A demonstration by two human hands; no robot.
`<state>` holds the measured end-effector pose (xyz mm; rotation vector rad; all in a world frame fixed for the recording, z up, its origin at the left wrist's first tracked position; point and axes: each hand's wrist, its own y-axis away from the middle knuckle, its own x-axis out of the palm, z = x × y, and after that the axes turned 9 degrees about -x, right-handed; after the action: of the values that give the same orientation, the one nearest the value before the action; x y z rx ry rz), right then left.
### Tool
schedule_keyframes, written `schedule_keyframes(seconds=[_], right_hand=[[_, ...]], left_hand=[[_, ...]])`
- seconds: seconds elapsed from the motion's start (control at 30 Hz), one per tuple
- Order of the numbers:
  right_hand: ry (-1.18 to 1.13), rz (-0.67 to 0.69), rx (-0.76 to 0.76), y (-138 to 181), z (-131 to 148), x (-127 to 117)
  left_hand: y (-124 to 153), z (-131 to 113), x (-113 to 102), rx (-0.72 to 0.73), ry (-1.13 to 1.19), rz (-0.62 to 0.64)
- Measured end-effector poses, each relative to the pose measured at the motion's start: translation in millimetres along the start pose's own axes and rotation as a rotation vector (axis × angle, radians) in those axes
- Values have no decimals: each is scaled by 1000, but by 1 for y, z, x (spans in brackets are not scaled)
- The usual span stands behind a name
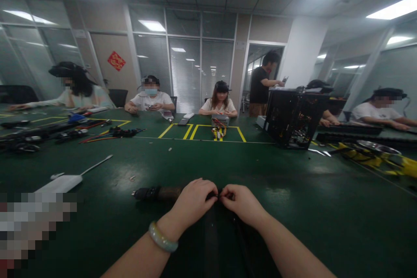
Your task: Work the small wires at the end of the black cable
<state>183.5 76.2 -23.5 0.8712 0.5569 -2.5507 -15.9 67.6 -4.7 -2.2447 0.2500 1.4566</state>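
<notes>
My left hand (194, 202) and my right hand (241, 202) meet low in the middle of the dark green table (293, 191), fingertips pinched together on a dark part between them. It belongs to a black object (211, 234) lying under my wrists and running toward me. A dark cylindrical piece (156, 193) sticks out to the left of my left hand. What exactly the fingers pinch is too dark to name. A pale green bangle (162, 237) sits on my left wrist.
A white flat device (60, 183) with a thin white cable lies to the left. A black open-frame case (293, 119) stands at the right rear. Yellow tape outlines and a small wired unit (220, 126) lie mid-table. Several people sit around the far sides.
</notes>
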Motion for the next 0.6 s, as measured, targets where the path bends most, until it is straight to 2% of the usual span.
schedule_keyframes(seconds=[0.6], right_hand=[[11,-12,-18,-2,-8,3]], left_hand=[[0,-1,1,-30,-6,4]])
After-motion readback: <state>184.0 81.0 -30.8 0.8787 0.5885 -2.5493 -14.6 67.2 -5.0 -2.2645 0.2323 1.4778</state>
